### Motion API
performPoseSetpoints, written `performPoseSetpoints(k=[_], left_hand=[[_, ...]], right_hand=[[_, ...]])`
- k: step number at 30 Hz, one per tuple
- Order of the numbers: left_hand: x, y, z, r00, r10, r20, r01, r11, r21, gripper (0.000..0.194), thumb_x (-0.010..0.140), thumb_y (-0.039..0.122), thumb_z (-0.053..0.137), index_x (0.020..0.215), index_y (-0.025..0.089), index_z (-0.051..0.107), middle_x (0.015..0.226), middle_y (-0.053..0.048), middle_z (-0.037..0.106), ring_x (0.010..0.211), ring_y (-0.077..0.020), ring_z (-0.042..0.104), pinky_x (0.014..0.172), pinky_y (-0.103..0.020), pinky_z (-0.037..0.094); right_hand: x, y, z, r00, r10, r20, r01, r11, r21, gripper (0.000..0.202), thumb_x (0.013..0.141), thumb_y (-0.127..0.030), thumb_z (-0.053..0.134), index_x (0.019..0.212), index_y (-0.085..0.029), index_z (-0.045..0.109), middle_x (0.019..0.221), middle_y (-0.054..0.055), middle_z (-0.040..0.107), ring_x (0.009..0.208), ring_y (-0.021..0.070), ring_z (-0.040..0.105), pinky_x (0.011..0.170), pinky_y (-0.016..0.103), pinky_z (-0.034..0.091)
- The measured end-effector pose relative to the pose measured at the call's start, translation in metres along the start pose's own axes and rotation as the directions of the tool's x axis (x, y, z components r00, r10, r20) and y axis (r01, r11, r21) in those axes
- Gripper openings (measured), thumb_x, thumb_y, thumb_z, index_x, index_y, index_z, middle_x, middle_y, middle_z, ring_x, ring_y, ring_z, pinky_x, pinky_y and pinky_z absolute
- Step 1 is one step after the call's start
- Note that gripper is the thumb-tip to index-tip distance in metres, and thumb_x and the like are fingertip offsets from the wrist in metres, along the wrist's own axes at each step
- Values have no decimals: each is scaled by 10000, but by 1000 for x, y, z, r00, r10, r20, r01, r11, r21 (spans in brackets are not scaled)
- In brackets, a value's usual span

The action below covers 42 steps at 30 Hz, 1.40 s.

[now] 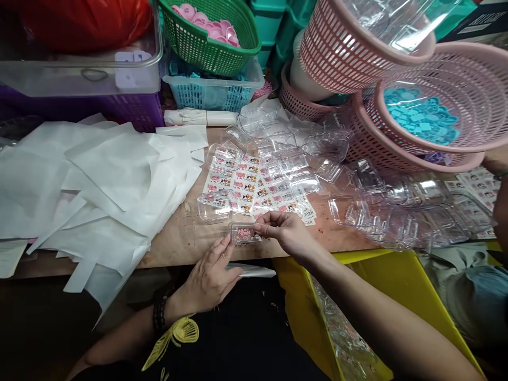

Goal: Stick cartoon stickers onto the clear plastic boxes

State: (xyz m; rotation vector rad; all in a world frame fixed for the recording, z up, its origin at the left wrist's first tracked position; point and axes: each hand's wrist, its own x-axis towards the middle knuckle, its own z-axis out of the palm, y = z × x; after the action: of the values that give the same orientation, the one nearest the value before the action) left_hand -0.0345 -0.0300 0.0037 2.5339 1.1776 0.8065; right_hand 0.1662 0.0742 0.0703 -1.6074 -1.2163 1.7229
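A small clear plastic case [243, 239] with a printed pink-lettered sticker on it lies at the table's front edge. My left hand [213, 271] holds a pale folded sheet [254, 271] between thumb and palm, its fingertips touching the case's left side. Over the case's right end, my right hand [283, 233] has thumb and forefinger pinched together; whatever is between them is too small to make out. Just behind are sticker sheets [246, 182] with cat pictures, partly covered by clear plastic cases [288, 159].
White paper sheets [115, 169] are heaped at left. Baskets stand behind, one green [214, 50] with pink pieces, one pink [400, 119] with blue pieces. More clear cases [413, 217] lie at right. A yellow-lined container [381, 275] is below the edge; another person's arm [496, 159] shows far right.
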Motion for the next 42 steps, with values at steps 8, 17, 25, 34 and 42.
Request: performPoseSetpoints(k=[8,17,25,34,42], left_hand=[[-3,2,3,1000,-3,0,3,1000,-11,114,918,214,644,972,180,738,1603,-160,402,1461,-344,396,1117,-509,490],[-3,2,4,1000,-9,2,9,1000,-9,105,915,231,656,956,186,741,1589,-146,432,1458,-338,410,1128,-503,485],[-4,2,4,1000,-4,-3,4,1000,-24,110,910,226,656,965,189,744,1626,-142,370,1465,-350,400,1107,-516,502],[-3,2,4,1000,-7,-5,7,1000,-27,86,897,223,672,944,196,739,1623,-119,385,1473,-336,394,1116,-496,498],[-2,1,2,1000,9,4,-9,1000,-26,103,921,227,640,929,190,736,1587,-157,427,1475,-341,384,1095,-503,512]], right_hand=[[3,1,-2,1000,23,-1,-22,999,36,387,530,-482,880,634,-170,677,605,-30,609,577,104,486,645,303,392],[7,0,-4,999,41,30,-41,999,15,426,491,-507,901,632,-168,685,614,-13,636,597,117,516,644,302,397],[8,0,-4,999,49,23,-49,999,-6,445,474,-509,913,638,-168,681,625,-7,642,598,118,518,623,297,387],[8,-3,-3,1000,19,20,-17,996,-87,433,530,-529,890,646,-166,683,625,7,648,593,125,536,607,294,407],[0,-3,-2,986,-166,25,160,882,-444,361,758,-544,775,711,-194,704,665,11,632,615,151,547,599,293,401]])
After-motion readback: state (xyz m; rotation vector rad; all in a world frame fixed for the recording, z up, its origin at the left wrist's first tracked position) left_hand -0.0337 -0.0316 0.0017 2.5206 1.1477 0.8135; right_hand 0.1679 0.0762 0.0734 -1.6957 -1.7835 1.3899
